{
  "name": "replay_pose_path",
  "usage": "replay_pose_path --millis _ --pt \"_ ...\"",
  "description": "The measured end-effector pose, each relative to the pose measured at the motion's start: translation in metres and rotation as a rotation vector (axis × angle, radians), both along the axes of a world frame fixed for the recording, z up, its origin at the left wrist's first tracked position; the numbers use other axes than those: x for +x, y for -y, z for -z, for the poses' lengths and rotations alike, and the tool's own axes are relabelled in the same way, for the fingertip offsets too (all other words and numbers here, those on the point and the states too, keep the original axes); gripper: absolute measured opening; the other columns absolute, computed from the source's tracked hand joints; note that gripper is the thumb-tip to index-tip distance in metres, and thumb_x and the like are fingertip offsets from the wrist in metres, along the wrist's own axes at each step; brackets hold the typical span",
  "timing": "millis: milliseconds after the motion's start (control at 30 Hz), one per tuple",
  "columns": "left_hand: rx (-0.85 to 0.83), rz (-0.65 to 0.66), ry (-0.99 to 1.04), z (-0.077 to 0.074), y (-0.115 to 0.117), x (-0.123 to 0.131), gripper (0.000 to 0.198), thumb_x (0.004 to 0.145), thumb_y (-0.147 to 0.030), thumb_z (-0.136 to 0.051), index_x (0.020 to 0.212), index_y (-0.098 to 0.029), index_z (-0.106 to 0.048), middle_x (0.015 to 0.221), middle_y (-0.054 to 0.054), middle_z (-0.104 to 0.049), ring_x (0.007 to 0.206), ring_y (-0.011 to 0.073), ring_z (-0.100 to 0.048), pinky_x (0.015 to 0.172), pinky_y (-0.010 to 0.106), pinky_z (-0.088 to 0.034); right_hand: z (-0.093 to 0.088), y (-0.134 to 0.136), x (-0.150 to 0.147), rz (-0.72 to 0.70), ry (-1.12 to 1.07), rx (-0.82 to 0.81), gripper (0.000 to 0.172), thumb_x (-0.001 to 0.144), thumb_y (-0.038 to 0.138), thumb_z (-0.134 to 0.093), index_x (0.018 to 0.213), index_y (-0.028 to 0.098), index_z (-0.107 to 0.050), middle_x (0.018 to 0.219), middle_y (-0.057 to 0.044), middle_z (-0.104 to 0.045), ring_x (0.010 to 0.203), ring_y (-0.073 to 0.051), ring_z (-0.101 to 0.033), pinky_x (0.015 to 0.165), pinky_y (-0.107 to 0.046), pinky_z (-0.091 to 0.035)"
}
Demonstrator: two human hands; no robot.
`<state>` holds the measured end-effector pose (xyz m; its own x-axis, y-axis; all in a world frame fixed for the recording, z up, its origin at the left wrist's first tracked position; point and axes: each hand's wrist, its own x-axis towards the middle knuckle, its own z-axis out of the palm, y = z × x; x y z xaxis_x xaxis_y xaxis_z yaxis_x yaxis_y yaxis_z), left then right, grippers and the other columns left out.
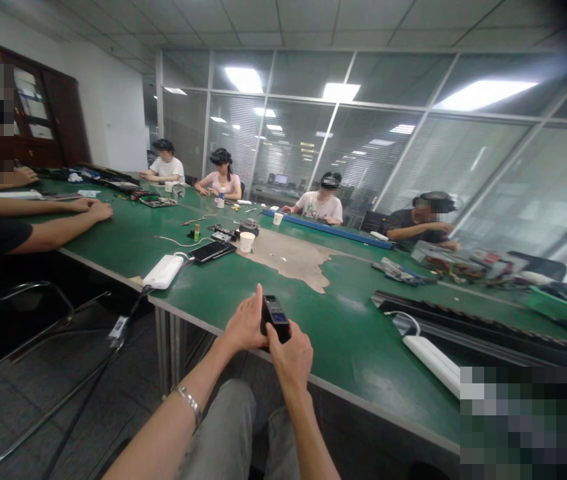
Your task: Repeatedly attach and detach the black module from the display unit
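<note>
Left hand, right hand hold black device, maybe remote.

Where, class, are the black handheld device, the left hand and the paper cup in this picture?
Black handheld device [276, 315]: head view, on its front face.
Left hand [243, 323]: head view, on the back of the hand.
Paper cup [247, 243]: head view, on its side wall.

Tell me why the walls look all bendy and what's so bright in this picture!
In the head view, the glass wall bows toward the edges, as a wide lens makes things look; the ceiling light panel glares white on top; the top right corner fades dark and smeary.
</note>
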<state>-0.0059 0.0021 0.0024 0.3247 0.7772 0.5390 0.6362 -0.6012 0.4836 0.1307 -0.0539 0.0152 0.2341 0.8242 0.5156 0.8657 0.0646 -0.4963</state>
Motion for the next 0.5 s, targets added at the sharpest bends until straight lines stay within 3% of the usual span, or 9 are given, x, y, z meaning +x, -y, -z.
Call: replay_pose_path --millis 133,233,400,500 --pt "-0.007 0.004 0.029 0.001 -0.001 0.000 0.130 0.063 -0.043 -0.073 0.147 -0.014 0.022 0.144 0.022 -0.036 0.131 0.0377 -0.039 0.106 0.057 -0.032 -0.006 -0.002 -0.003 0.006 -0.045 0.060 0.039 0.083 0.048 -0.057 0.107 0.018 -0.065 0.096 -0.009 -0.069 0.088 -0.025 -0.060 0.077 -0.032 -0.039" --pt "-0.017 0.005 0.044 0.002 -0.002 -0.001 0.138 0.059 -0.053 -0.077 0.147 -0.015 0.023 0.147 0.023 -0.033 0.132 0.0392 -0.038 0.106 0.057 -0.033 -0.022 -0.006 0.001 -0.010 -0.100 0.133 0.043 0.083 0.051 -0.056 0.107 0.016 -0.065 0.097 -0.010 -0.069 0.089 -0.025 -0.060 0.079 -0.033 -0.040" --pt "-0.056 -0.015 0.043 0.001 -0.002 0.000 0.149 0.051 -0.066 -0.079 0.148 -0.011 0.020 0.144 0.026 -0.037 0.131 0.0404 -0.040 0.105 0.055 -0.033 -0.050 -0.016 0.028 -0.023 -0.203 0.247 0.049 0.082 0.055 -0.054 0.109 0.016 -0.065 0.095 -0.010 -0.069 0.088 -0.023 -0.061 0.080 -0.032 -0.042" --pt "-0.072 -0.025 0.044 -0.001 0.000 0.002 0.149 0.052 -0.068 -0.078 0.148 -0.012 0.021 0.139 0.023 -0.045 0.127 0.0387 -0.044 0.104 0.053 -0.033 -0.051 -0.020 0.048 0.008 -0.205 0.268 0.052 0.081 0.057 -0.054 0.112 0.015 -0.064 0.096 -0.011 -0.069 0.089 -0.024 -0.061 0.081 -0.033 -0.042"
